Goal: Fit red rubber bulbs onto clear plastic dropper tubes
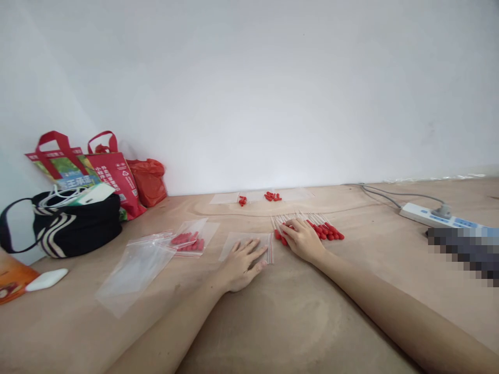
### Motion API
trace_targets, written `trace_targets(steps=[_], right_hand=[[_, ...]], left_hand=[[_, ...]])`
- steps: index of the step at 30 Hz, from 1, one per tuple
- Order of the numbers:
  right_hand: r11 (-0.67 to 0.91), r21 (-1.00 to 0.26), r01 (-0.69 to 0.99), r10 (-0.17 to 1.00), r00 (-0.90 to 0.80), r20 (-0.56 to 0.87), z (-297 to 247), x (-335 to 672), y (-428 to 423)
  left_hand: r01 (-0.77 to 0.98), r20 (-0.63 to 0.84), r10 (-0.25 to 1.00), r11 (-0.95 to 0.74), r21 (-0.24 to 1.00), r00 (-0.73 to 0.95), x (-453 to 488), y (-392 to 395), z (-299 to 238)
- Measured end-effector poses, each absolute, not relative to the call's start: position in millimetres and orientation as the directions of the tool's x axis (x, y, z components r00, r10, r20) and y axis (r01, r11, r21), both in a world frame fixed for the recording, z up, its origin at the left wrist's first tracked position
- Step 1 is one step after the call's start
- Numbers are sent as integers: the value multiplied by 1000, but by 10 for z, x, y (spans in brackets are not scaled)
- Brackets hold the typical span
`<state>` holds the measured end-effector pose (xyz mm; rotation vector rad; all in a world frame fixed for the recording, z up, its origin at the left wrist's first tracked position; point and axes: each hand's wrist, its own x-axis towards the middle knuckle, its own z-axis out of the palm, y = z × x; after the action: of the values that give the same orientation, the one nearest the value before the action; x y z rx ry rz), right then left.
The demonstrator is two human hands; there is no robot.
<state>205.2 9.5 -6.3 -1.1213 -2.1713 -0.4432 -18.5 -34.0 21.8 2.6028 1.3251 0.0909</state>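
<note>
My left hand (239, 262) lies flat with fingers spread on an empty clear zip bag (255, 240) on the wooden tabletop. My right hand (302, 239) rests palm down on the left end of a row of thin sticks with red tips (325, 228). Its fingers are curled over a few of the sticks. Left of my hands lies a filled zip bag (191, 241) with red-tipped sticks inside, and a larger empty clear bag (134, 267).
More clear bags and small heaps of red pieces (272, 196) lie near the wall. A black striped bag (74, 223), red shopping bags (113, 174) and a red plastic bag (150, 179) stand far left. A white power strip (436, 217) with cables lies right.
</note>
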Motion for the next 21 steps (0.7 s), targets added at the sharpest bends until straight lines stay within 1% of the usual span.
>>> trace_targets(steps=[2,5,13,17,21], right_hand=[[554,37,832,616,-439,654,-36,2044,67],[545,39,838,629,-439,641,-10,2037,44],[603,42,797,627,-506,593,7,2017,38],[601,35,798,631,-501,593,4,2020,39],[582,-4,813,639,-455,621,-12,2027,50]], left_hand=[[800,-52,811,-562,210,583,-187,-334,223],[806,-71,812,-558,198,579,-191,-334,240],[788,-136,780,-583,196,611,-197,-348,276],[790,-136,782,-582,194,609,-201,-344,270],[781,-120,776,-593,198,620,-212,-332,252]])
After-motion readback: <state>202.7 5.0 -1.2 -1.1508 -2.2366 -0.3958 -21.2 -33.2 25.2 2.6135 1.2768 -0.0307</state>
